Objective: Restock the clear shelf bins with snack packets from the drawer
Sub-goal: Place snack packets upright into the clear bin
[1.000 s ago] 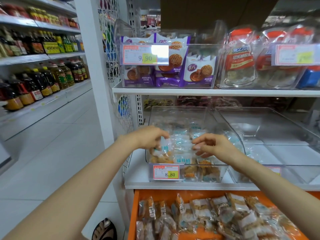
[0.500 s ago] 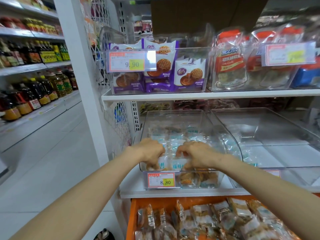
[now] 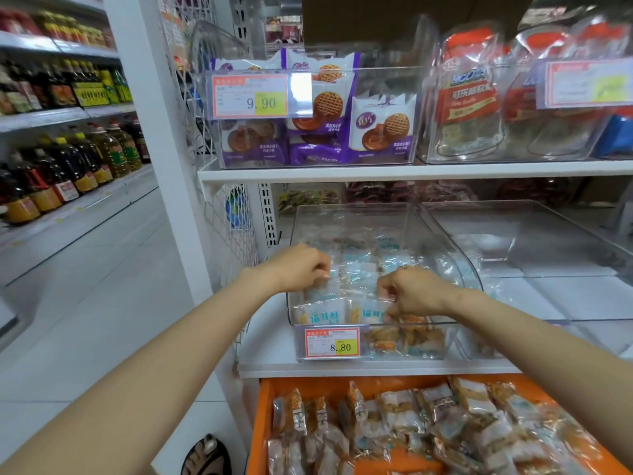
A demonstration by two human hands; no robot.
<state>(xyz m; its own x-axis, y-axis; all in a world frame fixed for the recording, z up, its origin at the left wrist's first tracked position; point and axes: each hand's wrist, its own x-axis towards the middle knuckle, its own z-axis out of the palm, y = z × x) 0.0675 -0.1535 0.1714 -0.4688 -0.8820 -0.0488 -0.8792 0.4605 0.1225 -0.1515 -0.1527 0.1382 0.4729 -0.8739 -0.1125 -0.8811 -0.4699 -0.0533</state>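
Clear bin [image 3: 459, 269] on the middle shelf [image 3: 274, 365], both hands inside it among packets [image 3: 359, 279].
Oil bottles [image 3: 68, 166] line the far-left shelves. Next comes the left hand [image 3: 301, 267], fingers curled shut on the packets at the bin's left side; whether it grips one I cannot tell. A red-and-yellow price tag [image 3: 332, 341] hangs on the bin's front. The right hand [image 3: 411, 291] is curled the same way, fingertips pressed into packets near the front. Below, the orange drawer [image 3: 260, 423] stands open, full of more packets.

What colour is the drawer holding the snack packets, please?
Orange; the drawer shows best in the head view, below the shelf.
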